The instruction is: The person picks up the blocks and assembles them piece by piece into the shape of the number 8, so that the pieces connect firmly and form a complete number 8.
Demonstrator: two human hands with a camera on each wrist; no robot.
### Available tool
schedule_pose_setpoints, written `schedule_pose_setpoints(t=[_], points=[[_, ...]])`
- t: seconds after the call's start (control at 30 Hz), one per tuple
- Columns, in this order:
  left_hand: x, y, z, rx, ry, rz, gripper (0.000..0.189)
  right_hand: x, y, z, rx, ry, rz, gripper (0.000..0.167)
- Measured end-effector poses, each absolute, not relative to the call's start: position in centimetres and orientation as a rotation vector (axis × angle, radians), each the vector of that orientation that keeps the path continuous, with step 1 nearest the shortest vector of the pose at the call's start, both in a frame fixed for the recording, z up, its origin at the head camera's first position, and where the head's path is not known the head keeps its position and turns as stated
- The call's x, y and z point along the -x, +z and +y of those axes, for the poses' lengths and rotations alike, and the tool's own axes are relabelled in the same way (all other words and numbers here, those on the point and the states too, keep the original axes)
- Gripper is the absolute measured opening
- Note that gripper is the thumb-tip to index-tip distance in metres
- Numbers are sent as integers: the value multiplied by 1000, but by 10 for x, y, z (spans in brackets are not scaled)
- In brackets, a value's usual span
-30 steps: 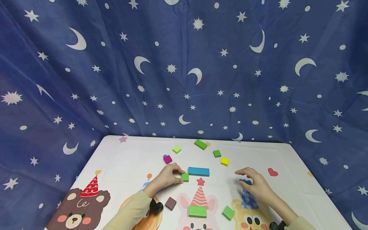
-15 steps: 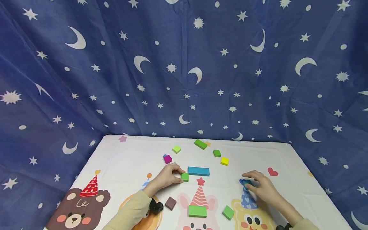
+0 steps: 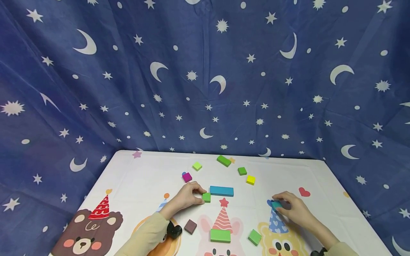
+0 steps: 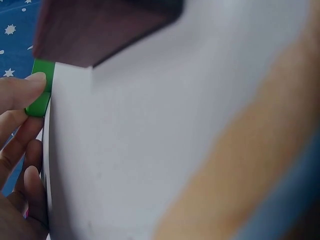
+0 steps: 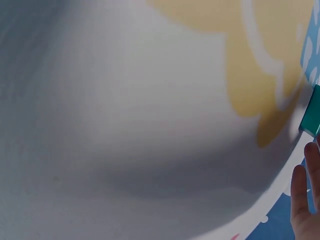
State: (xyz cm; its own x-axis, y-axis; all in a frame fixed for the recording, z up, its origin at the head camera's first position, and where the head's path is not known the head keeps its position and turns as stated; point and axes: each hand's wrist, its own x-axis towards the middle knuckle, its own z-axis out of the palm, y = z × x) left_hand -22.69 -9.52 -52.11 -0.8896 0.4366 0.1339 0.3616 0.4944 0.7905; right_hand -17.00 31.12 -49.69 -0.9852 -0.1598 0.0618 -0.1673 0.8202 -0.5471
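Note:
My left hand (image 3: 188, 196) pinches a small green block (image 3: 206, 197) between thumb and index finger, just left of a long blue block (image 3: 221, 191). In the left wrist view a fingertip lies against the green block (image 4: 39, 106). At the right, my right hand (image 3: 295, 209) curves over a smaller teal-blue block (image 3: 276, 205) on the printed blue hat. Its thumb is right at that block, while the index finger stands a little above it. In the right wrist view straight fingers (image 5: 299, 192) show close below the teal block (image 5: 312, 112).
Behind lie a purple block (image 3: 187, 177), a lime block (image 3: 197, 166), a long green block (image 3: 224, 161), a small green block (image 3: 242, 171) and a yellow block (image 3: 251, 180). Nearer are a brown block (image 3: 190, 226), a green rectangular block (image 3: 220, 235) and another green block (image 3: 254, 237).
My right hand has moved slightly right and down to the teal-blue block, which now shows more clearly beside the thumb. The left hand stays in place on the green block.

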Motion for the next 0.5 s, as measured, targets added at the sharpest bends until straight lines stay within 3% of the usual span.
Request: schedule_pose_setpoints(t=[0.5], points=[[226,-520,-96,-711,1375,2629,27,171,-502,317,-312,873,-3014,38]])
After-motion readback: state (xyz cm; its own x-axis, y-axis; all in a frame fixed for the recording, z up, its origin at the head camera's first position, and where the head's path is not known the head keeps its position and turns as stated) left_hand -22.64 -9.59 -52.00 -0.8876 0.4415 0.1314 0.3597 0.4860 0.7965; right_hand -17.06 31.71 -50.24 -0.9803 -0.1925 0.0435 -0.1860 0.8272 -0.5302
